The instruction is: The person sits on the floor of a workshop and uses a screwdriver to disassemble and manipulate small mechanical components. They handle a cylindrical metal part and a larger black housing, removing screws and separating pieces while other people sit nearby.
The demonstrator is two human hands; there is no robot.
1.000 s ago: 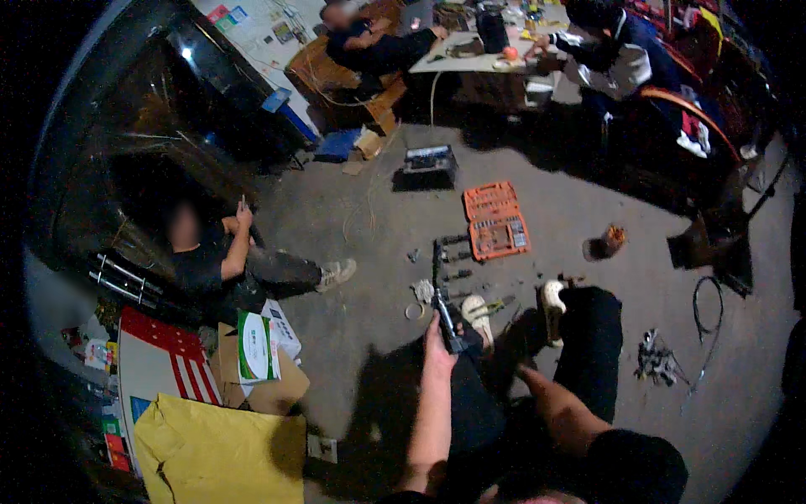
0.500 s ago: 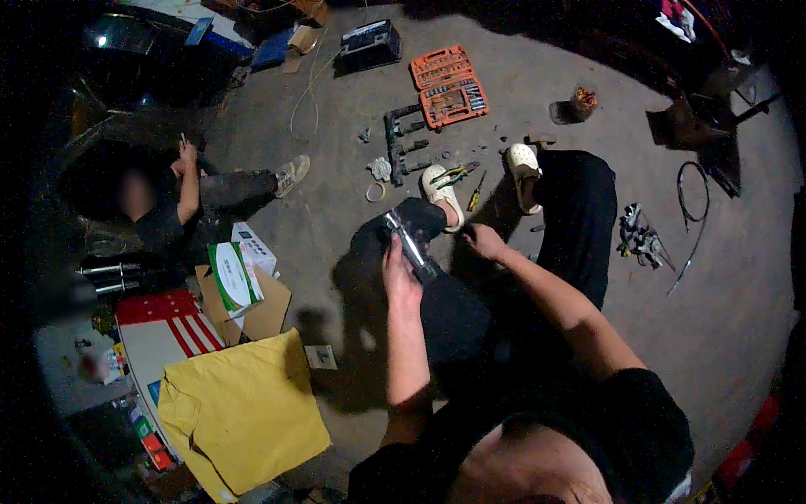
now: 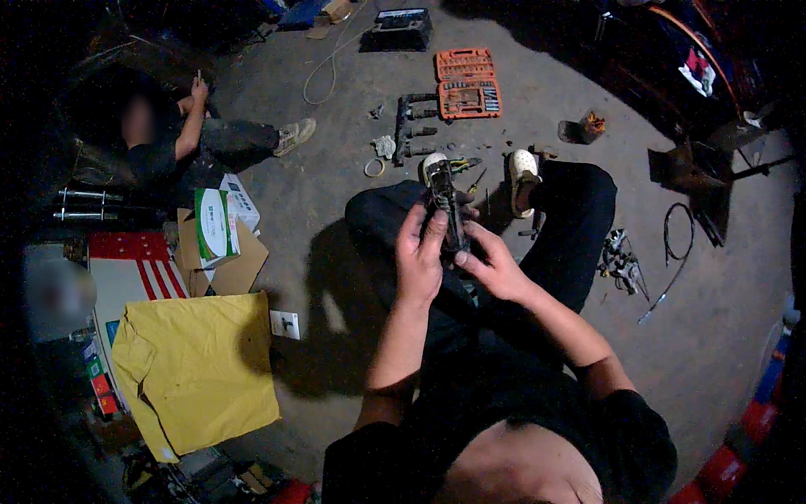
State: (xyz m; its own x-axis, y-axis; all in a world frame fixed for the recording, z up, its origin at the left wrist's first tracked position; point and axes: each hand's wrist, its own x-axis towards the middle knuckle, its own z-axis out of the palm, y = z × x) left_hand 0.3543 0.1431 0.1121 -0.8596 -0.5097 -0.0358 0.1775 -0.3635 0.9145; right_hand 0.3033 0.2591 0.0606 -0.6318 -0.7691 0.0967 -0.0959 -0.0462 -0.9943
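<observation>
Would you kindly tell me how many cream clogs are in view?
2. The left clog shows past the far end of the held dark part, partly covered by it; the right clog is farther right. The dark edges could hide more.

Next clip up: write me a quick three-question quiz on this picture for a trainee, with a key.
1. What do the wearer's left hand and right hand both hold?
2. True or false: the orange case lies open.
3. Which is to the right of the wearer's right leg?
a) the white ring
b) the black cable
c) the yellow sheet

Key:
1. A long dark part; its exact kind is hard to tell.
2. True.
3. b
</observation>
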